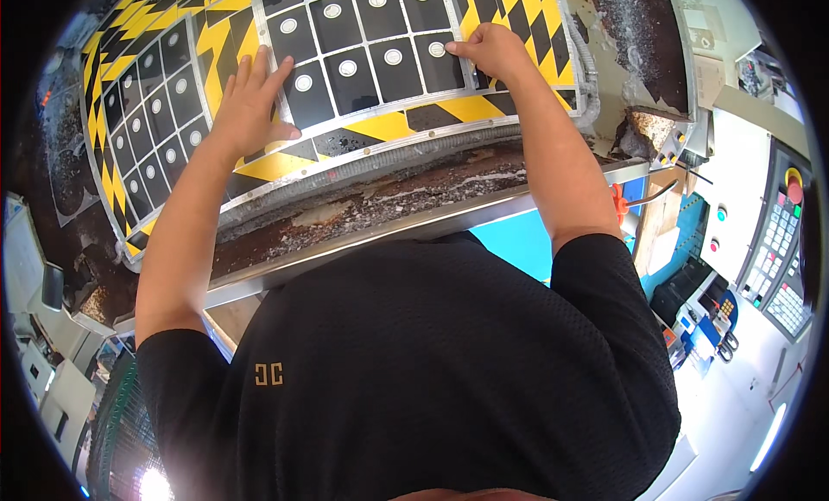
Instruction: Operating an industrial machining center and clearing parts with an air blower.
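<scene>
My left hand [248, 108] lies with spread fingers on a flat panel, across its metal dividing strip [262, 17] and the nearest black squares. My right hand [494, 53] is closed in a pinch, its thumb tip and bent forefinger at the right edge of a small round silvery disc [438, 48]. That disc sits on a black square [442, 74] at the right end of the nearest row. Similar discs, such as one disc [347, 68] between my hands, lie one to each black square. Pale lines part the squares, and drops of liquid dot the dark surface.
Yellow and black striped borders [471, 110] frame the squares. Another grid of discs [157, 106] is at left. A corrugated hose [371, 162] runs along the near edge, above a grimy metal ledge [345, 212]. At right stands a control panel [781, 242] with a red knob.
</scene>
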`<action>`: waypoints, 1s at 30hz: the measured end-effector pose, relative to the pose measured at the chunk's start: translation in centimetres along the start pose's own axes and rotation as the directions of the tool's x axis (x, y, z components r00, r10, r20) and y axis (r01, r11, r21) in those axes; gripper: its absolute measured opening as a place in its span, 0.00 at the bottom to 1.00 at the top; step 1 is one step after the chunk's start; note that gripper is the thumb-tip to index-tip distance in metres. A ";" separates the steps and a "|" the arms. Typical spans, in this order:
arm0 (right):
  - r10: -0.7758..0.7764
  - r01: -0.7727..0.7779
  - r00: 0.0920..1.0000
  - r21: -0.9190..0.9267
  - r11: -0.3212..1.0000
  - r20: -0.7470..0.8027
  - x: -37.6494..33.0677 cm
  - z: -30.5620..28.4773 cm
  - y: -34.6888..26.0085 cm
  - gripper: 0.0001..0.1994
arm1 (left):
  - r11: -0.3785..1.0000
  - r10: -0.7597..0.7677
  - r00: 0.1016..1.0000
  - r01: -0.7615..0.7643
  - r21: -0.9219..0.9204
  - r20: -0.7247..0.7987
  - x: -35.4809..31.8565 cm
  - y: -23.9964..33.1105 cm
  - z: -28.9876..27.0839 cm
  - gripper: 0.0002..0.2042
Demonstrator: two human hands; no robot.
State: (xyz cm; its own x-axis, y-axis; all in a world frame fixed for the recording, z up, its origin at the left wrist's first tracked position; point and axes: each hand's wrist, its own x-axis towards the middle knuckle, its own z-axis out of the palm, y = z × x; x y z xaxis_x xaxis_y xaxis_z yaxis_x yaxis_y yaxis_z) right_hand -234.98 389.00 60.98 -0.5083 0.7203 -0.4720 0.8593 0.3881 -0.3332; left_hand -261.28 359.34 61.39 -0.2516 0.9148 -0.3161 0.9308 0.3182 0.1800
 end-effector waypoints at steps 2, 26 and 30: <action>-0.018 0.018 1.000 -0.004 1.000 -0.014 0.0 0.1 0.0 0.27 | 1.000 0.002 1.000 -0.002 0.000 0.008 0.0 -0.2 0.1 0.54; 0.027 -0.028 1.000 0.071 0.997 0.014 0.2 0.0 -0.8 0.24 | 0.999 -0.032 0.990 0.025 0.046 0.139 0.2 -0.8 -0.4 0.49; 0.012 -0.012 1.000 0.039 0.999 -0.014 -0.8 -1.0 -0.9 0.25 | 1.000 -0.010 0.989 0.007 0.017 0.147 0.3 -0.4 -0.6 0.49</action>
State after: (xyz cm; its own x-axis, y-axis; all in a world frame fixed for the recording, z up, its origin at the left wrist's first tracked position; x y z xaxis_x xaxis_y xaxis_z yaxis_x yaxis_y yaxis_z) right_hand -235.29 388.64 62.46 -0.4970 0.7330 -0.4646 0.8623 0.3568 -0.3594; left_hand -261.92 359.67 61.80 -0.2187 0.8650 -0.4516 0.9334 0.3204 0.1617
